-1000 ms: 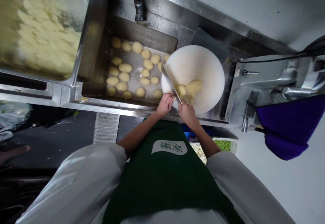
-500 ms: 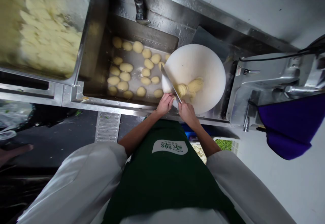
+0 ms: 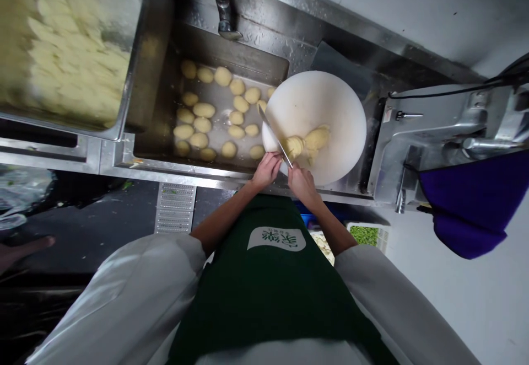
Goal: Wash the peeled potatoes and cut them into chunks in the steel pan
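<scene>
We see the right hand (image 3: 303, 182) closed around the handle of a knife (image 3: 274, 135), whose blade slants up and away to the left across the near edge of the round white cutting board (image 3: 318, 100). The left hand (image 3: 267, 168) sits just beside it with fingers curled; whether it grips anything we cannot tell. Just beyond the right hand, cut potato pieces (image 3: 308, 141) lie on the board against the blade. Left of both hands, peeled potatoes (image 3: 206, 125) sit in the sink (image 3: 231, 56).

Head camera looks steeply down, seemingly high
</scene>
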The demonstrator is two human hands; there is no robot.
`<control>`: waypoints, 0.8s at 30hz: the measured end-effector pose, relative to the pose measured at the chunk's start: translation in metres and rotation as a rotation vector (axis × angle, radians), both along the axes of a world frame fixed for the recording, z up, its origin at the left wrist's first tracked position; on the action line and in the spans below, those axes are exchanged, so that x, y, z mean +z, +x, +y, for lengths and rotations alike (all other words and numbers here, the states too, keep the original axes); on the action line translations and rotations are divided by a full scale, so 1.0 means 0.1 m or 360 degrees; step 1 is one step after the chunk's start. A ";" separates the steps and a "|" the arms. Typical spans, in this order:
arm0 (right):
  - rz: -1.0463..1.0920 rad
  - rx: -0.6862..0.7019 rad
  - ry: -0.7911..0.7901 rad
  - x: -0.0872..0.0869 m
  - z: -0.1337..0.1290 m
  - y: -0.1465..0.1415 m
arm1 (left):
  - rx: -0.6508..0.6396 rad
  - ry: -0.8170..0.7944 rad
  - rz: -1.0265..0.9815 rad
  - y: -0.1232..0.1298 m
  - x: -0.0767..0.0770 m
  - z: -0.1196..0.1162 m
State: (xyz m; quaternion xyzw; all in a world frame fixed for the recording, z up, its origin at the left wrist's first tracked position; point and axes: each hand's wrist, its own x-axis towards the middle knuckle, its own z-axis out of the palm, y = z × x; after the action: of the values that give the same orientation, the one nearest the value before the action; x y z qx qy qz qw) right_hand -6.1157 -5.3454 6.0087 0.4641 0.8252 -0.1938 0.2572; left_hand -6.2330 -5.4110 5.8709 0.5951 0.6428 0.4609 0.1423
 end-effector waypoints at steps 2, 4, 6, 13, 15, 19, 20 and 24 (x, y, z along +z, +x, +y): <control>0.0014 0.0001 -0.0012 0.03 0.01 0.01 | 0.0016 -0.0015 -0.0021 -0.01 -0.01 -0.01; 0.0018 0.0004 0.0003 0.10 0.00 0.03 | 0.0037 -0.0035 -0.0023 -0.02 -0.02 0.00; 0.0010 0.0012 0.0036 0.17 -0.03 0.07 | 0.0060 -0.0052 -0.0010 -0.03 -0.01 0.02; 0.0004 0.0036 0.0086 0.20 -0.04 0.11 | 0.0142 -0.0030 -0.0046 -0.03 0.01 0.03; 0.0025 0.0025 0.0083 0.17 -0.03 0.11 | 0.0154 0.0019 -0.0089 -0.02 0.03 0.00; 0.0070 0.0014 0.0073 0.13 -0.01 0.10 | 0.0262 -0.0005 -0.0136 0.03 0.07 -0.03; 0.0078 0.0012 0.0067 0.12 0.00 0.10 | 0.0291 -0.0022 -0.0140 0.04 0.07 -0.02; 0.0124 0.0016 0.0051 0.10 0.02 0.09 | 0.0370 -0.0021 -0.0194 0.05 0.08 0.05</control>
State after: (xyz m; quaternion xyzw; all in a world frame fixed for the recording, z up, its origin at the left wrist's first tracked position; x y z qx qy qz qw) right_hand -6.1066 -5.3434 6.0185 0.4562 0.8398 -0.1972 0.2184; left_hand -6.2277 -5.4061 5.8784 0.4865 0.7006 0.5054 0.1307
